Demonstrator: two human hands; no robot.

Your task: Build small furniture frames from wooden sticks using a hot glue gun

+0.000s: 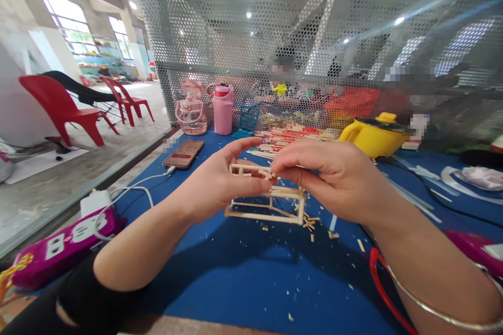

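Note:
A small frame of thin wooden sticks (265, 215) is held over the blue tabletop. My left hand (231, 178) is closed around its upper left part, with the thumb lying along the top. At the top of the frame, the thumb and forefinger of my right hand (326, 172) pinch together near a short stick piece (264, 172). The fingertips hide most of whatever is in that pinch. Short cut stick pieces (309, 222) lie on the table below my right hand.
Behind my hands lies a pile of long red-marked sticks (291, 136). A yellow pot (371, 138) stands at right. A pink bottle (223, 110), clear jug (191, 112) and charging phone (184, 154) are back left. A purple power strip (70, 243) sits by my left forearm. Perforated metal screen (220, 26) rises behind.

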